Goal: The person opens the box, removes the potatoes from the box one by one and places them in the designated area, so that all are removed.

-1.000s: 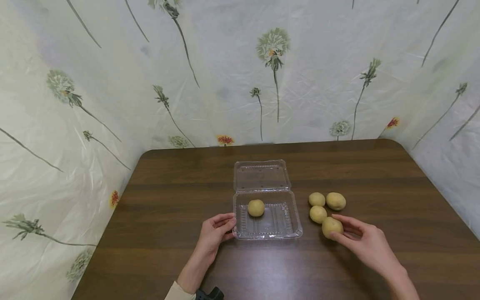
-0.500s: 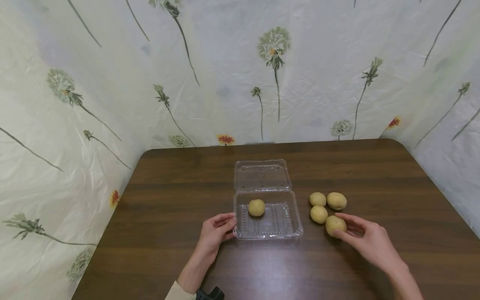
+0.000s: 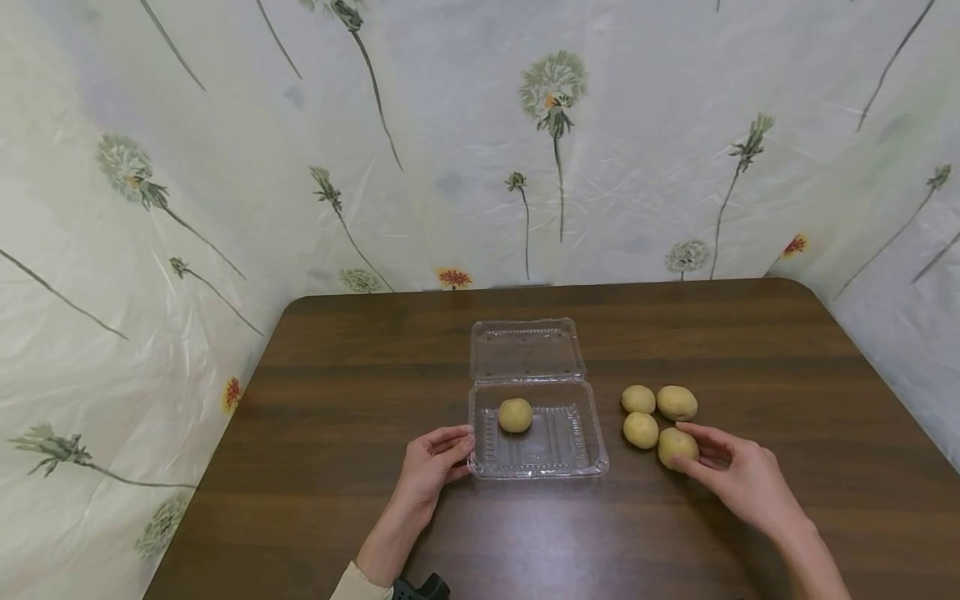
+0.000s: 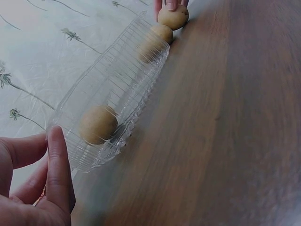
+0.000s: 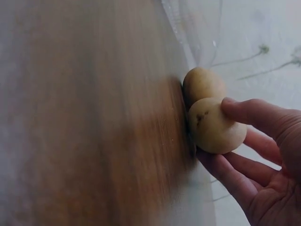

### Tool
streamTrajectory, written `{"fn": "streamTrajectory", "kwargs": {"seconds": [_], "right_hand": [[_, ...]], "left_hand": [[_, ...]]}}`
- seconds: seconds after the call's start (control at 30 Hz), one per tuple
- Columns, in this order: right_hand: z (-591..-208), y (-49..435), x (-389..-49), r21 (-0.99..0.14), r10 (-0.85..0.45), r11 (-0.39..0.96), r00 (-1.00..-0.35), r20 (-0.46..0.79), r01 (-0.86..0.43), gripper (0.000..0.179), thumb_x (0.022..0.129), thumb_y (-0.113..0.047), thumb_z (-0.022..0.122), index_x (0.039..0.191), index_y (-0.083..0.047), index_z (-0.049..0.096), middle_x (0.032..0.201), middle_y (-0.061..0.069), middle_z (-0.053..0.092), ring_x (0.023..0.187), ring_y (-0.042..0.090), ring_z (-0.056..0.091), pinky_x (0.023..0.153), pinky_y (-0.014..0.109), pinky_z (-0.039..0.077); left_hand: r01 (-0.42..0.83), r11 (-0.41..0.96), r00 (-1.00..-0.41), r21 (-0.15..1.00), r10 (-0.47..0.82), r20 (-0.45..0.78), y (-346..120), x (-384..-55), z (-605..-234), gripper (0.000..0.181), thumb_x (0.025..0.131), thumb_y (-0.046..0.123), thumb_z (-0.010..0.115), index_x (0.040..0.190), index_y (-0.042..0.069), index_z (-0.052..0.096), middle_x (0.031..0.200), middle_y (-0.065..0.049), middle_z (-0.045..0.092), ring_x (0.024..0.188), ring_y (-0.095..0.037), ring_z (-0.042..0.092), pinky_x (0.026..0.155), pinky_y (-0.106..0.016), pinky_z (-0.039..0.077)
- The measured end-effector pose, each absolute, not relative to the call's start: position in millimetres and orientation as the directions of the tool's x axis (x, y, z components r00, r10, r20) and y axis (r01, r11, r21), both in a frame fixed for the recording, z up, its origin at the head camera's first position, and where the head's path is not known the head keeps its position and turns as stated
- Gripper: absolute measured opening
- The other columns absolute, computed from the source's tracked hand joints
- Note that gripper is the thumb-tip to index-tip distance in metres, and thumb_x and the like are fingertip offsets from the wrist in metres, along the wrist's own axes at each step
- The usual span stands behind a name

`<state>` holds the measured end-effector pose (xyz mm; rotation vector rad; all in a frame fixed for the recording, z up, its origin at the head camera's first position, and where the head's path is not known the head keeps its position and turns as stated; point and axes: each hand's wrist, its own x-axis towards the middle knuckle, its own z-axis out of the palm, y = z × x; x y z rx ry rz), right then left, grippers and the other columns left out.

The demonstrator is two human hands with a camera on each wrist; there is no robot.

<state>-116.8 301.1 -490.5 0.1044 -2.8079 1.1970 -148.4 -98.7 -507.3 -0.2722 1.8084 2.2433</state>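
Note:
In the head view an open clear plastic clamshell container (image 3: 538,454) has one potato (image 3: 515,415) in the left part of its base. My left hand (image 3: 435,467) pinches the container's left edge between thumb and fingers. To the right of the container, my right hand (image 3: 738,483) grips a potato (image 3: 678,448) by its sides, low at the table. Beside it are three more potatoes: a round one (image 3: 641,430), one behind that (image 3: 638,399) and a longer one (image 3: 677,402). The right wrist view shows dark marks on the gripped potato (image 5: 216,126).
The container's lid (image 3: 525,350) lies folded back, away from me. Everything stands on a dark brown wooden table (image 3: 360,375). A pale sheet with printed dandelions (image 3: 450,167) hangs behind the table and along its sides.
My right hand has shifted the gripped potato slightly to the right and a little farther back. The left hand stays on the container's edge.

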Motion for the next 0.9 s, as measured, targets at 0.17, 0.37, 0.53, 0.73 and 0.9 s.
{"fn": "streamTrajectory", "kwargs": {"seconds": [0.17,0.37,0.53,0.73,0.9], "right_hand": [[-490.6,302.9,-120.1,-0.701,-0.034,0.706,-0.994,0.107,-0.100,0.051,0.085,-0.034,0.078,0.127,-0.007,0.065,0.115,0.017,0.068,0.091,-0.003,0.062,0.068,0.012,0.049],[-490.5,303.8,-123.4,-0.691,-0.029,0.718,-0.996,0.084,-0.080,0.053,0.087,-0.037,0.075,0.129,-0.009,0.063,0.116,0.016,0.068,0.093,0.001,0.063,0.069,0.014,0.050],[-490.5,304.8,-125.1,-0.693,-0.024,0.717,-0.996,0.084,-0.076,0.053,0.087,-0.038,0.075,0.130,-0.009,0.063,0.117,0.017,0.067,0.094,-0.001,0.061,0.068,0.016,0.050],[-490.0,305.1,-125.7,-0.698,-0.014,0.713,-0.997,0.077,-0.064,0.053,0.088,-0.038,0.074,0.131,-0.009,0.062,0.119,0.019,0.066,0.094,-0.002,0.061,0.068,0.016,0.051],[-489.6,304.7,-124.4,-0.704,-0.001,0.708,-0.997,0.073,-0.052,0.053,0.088,-0.039,0.074,0.130,-0.010,0.062,0.120,0.019,0.065,0.094,-0.001,0.061,0.067,0.016,0.051]], "left_hand": [[-0.312,-0.208,-0.950,0.927,0.075,-0.303,-98.3,-148.7,-507.8,0.038,0.087,0.008,0.074,0.118,-0.011,0.062,0.096,-0.010,0.067,0.076,-0.013,0.064,0.069,-0.027,0.058],[-0.312,-0.205,-0.950,0.928,0.076,-0.303,-98.5,-148.5,-507.9,0.038,0.087,0.008,0.074,0.118,-0.010,0.062,0.096,-0.009,0.067,0.077,-0.014,0.064,0.069,-0.027,0.058],[-0.315,-0.184,-0.949,0.931,0.075,-0.307,-98.4,-148.9,-506.6,0.038,0.087,0.010,0.075,0.118,-0.009,0.063,0.100,-0.013,0.067,0.079,-0.015,0.065,0.070,-0.028,0.058],[-0.318,-0.183,-0.948,0.930,0.078,-0.308,-98.3,-148.6,-505.5,0.037,0.087,0.011,0.075,0.117,-0.008,0.064,0.100,-0.013,0.067,0.079,-0.016,0.066,0.070,-0.029,0.058],[-0.322,-0.189,-0.947,0.928,0.079,-0.312,-98.4,-148.1,-506.2,0.035,0.087,0.011,0.075,0.116,-0.007,0.065,0.098,-0.011,0.067,0.079,-0.016,0.065,0.070,-0.029,0.058]]}}
